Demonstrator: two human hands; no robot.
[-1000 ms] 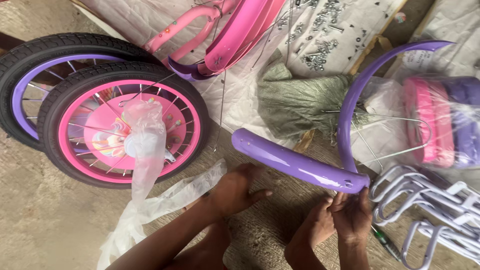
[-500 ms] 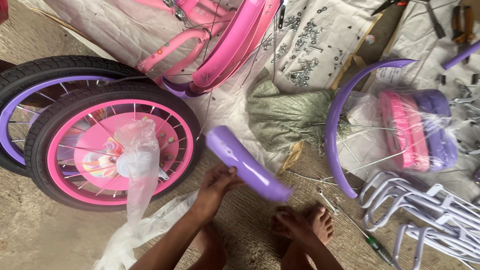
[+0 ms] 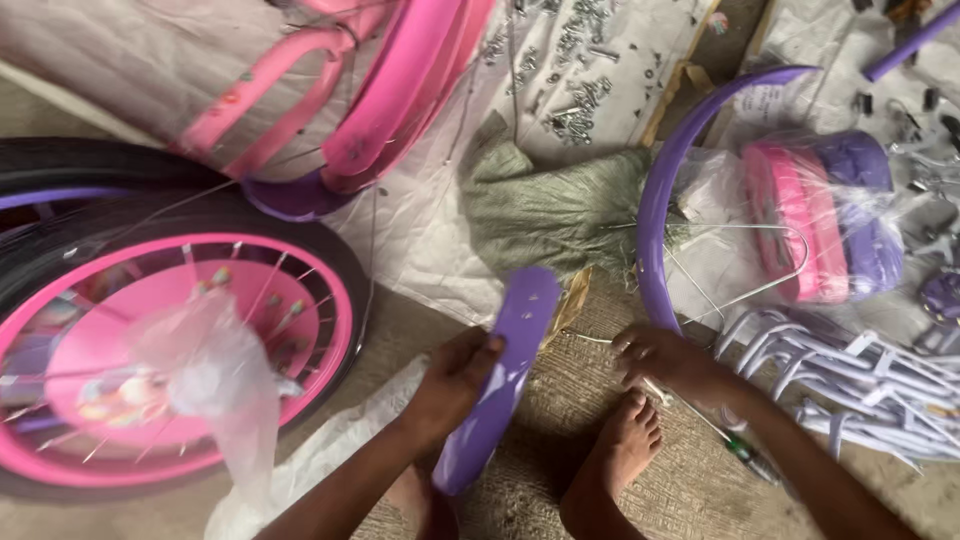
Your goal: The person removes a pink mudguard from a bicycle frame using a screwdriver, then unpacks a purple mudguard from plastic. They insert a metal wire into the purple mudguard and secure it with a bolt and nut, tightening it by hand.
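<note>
My left hand (image 3: 452, 385) grips a curved purple bicycle mudguard (image 3: 503, 375), which stands almost upright in front of me. My right hand (image 3: 668, 360) rests on the woven mat, fingers curled over a thin metal rod (image 3: 600, 340) next to a second purple mudguard (image 3: 662, 190) arching on the ground. A screwdriver with a green handle (image 3: 740, 450) lies under my right forearm. My bare foot (image 3: 620, 455) sits between the two hands.
Two pink-rimmed bicycle wheels (image 3: 150, 350), one with a plastic bag on its hub, lie at the left. A pink frame (image 3: 400, 90) is at the top, screws (image 3: 580, 70) scattered on a white sheet, a wrapped pink-purple basket (image 3: 820, 215) and purple-white metal parts (image 3: 860, 385) at the right.
The mudguard in my left hand swung from lying crosswise to nearly upright. My right hand let go of its end and moved down to the mat beside the other mudguard.
</note>
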